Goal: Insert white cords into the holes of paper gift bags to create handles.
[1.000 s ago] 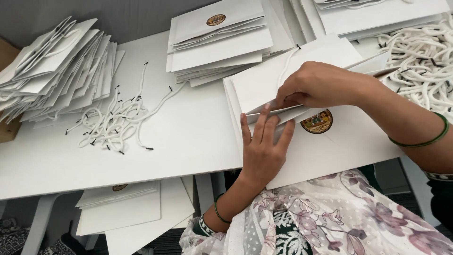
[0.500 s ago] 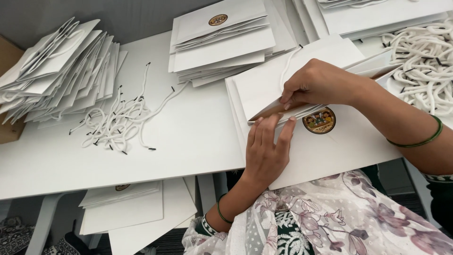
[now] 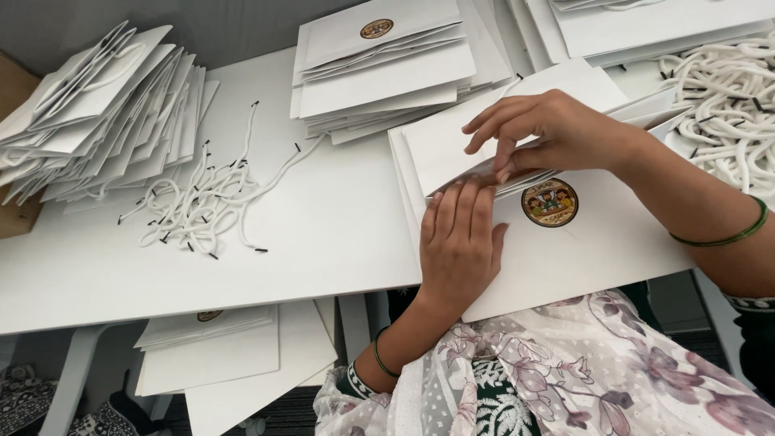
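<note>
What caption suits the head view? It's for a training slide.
Left hand flat on a white paper bag with a round sticker, right hand pinching its top edge.

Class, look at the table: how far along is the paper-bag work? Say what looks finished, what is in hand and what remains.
Done: a fanned stack of white bags at far left appears to have cord handles fitted. In hand: the left hand presses a flat bag with a round sticker while the right hand works at its top edge. Left: loose white cords and a stack of flat bags behind.
</note>
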